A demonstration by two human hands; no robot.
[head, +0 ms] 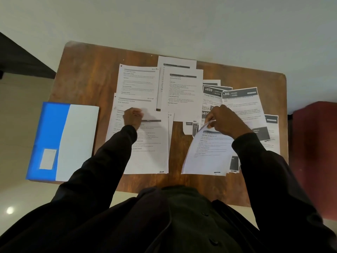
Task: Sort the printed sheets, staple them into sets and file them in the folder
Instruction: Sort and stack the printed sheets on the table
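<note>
Sheets [180, 88] of printed text lie spread and overlapping across most of the wooden surface [87, 73], and the blue-and-white folder [62, 141] lies closed at the left edge, partly overhanging it and just beside the nearest pages. Your right hand [226, 121] pinches the raised top edge of a stack [207, 154] at the near right. Your left hand [132, 118] rests with curled fingers on the centre-left pages; whether it grips any paper cannot be told.
</note>
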